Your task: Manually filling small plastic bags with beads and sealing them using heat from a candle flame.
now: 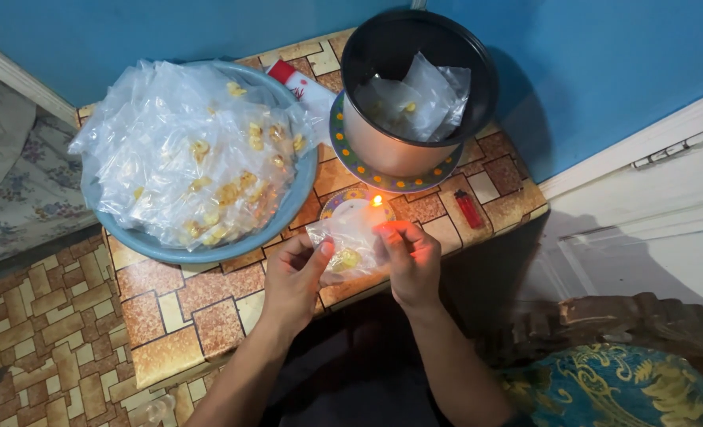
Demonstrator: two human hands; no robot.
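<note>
My left hand point(294, 273) and my right hand point(412, 257) together hold a small clear plastic bag point(343, 243) with yellowish snack pieces inside, each hand pinching one side. The bag's top edge is right by a small flame point(377, 201) that burns above a little patterned saucer point(337, 205) on the low table point(201, 304). A blue basin point(296, 198) to the left is heaped with several filled clear bags point(193, 150).
A dark pot point(414, 87) holding a few bags stands on a patterned plate point(391, 180) at the back. A red lighter point(468, 209) lies at the table's right edge. Behind is a blue wall; a red and white packet point(304, 85) lies between basin and pot.
</note>
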